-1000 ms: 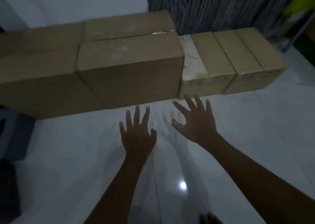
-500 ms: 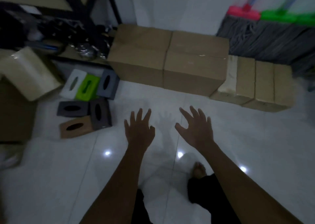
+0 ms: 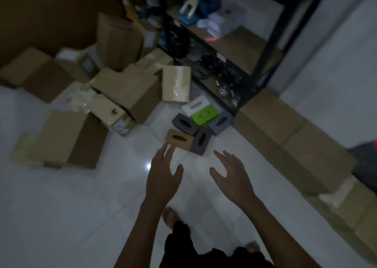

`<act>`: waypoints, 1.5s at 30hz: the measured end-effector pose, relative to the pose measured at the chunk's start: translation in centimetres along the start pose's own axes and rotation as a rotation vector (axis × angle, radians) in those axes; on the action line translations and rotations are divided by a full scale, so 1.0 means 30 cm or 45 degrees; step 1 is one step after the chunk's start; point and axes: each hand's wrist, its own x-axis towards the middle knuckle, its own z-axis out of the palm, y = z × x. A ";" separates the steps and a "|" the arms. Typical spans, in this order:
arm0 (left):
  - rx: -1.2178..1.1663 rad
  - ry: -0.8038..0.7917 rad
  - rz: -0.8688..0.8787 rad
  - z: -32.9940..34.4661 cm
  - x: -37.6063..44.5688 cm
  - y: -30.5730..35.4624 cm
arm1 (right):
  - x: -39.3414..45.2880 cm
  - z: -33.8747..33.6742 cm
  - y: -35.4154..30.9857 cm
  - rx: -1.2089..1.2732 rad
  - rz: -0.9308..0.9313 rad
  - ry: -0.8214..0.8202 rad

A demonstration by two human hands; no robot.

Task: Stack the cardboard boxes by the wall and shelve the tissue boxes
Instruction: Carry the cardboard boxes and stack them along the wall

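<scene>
White tile floor [image 3: 61, 216], dim room; view swung left since half second ago. Row of cardboard boxes [image 3: 293, 139] by wall, then straight ahead, now at 3 o'clock. Tissue boxes [image 3: 195, 125] clustered on floor at 12 o'clock, then at 10, beside black shelf [image 3: 220, 49]. Loose cardboard pile [image 3: 114, 96] now at 10 o'clock. Left hand [image 3: 163, 176] and right hand [image 3: 232, 176] still outstretched, fingers spread, released, holding nothing; left fingertips near brown tissue box [image 3: 179, 139].

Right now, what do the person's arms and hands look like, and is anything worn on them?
Both forearms are bare with no sleeves in view. The left hand and right hand are bare too: no gloves, and no rings, watch or markings that this dim picture shows.
</scene>
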 end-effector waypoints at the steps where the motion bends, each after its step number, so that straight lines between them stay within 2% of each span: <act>1: -0.055 0.047 -0.049 -0.072 -0.003 -0.067 | 0.029 0.047 -0.087 0.013 -0.047 -0.037; 5: -0.205 0.205 -0.197 -0.298 0.026 -0.289 | 0.165 0.235 -0.381 0.042 -0.200 -0.166; 10: -0.311 0.277 -0.382 -0.483 0.113 -0.495 | 0.303 0.425 -0.667 0.020 -0.203 -0.319; 20: -0.454 0.232 -0.758 -0.735 0.435 -0.887 | 0.742 0.690 -1.043 -0.071 -0.243 -0.553; 28: -0.458 0.220 -1.016 -0.895 0.580 -1.197 | 1.059 1.020 -1.302 -0.098 -0.201 -0.772; 34: -0.347 0.131 -1.032 -1.052 0.614 -1.503 | 1.103 1.288 -1.459 -0.120 -0.137 -0.871; 37: -0.325 0.073 -1.063 -1.167 0.609 -1.733 | 1.102 1.459 -1.542 -0.101 -0.049 -0.921; 41: -0.290 -0.049 -1.095 -1.310 0.643 -2.044 | 1.127 1.683 -1.667 -0.062 0.134 -0.838; 45: -0.213 -0.172 -0.992 -1.414 0.761 -2.331 | 1.209 1.934 -1.760 0.009 0.333 -0.728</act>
